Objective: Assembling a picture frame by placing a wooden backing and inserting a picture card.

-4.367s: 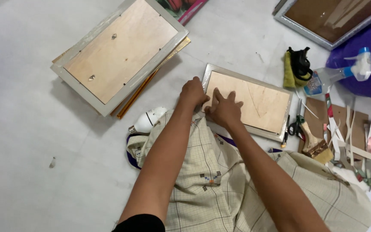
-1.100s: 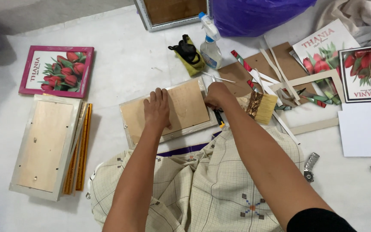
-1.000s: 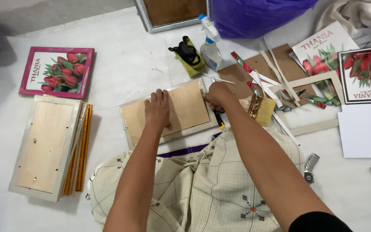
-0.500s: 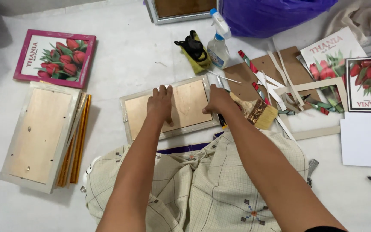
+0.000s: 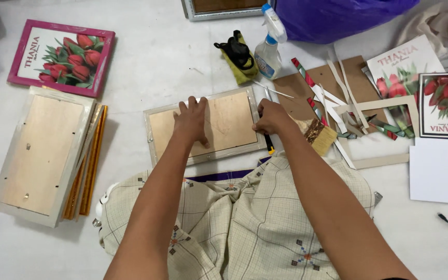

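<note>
Left hand pressed flat, fingers spread, on the wooden back of a face-down picture frame lying on the white surface, just above the lap. Right hand curled at the frame's right edge (grip half closed, contents impossible to tell). Paintbrush just beside; spray bottle above.

A frame is lying face down on the white floor, its plain brown backing board facing up inside a pale silvery border. It is sitting slightly tilted, its right end raised toward the floor's far edge.
</note>
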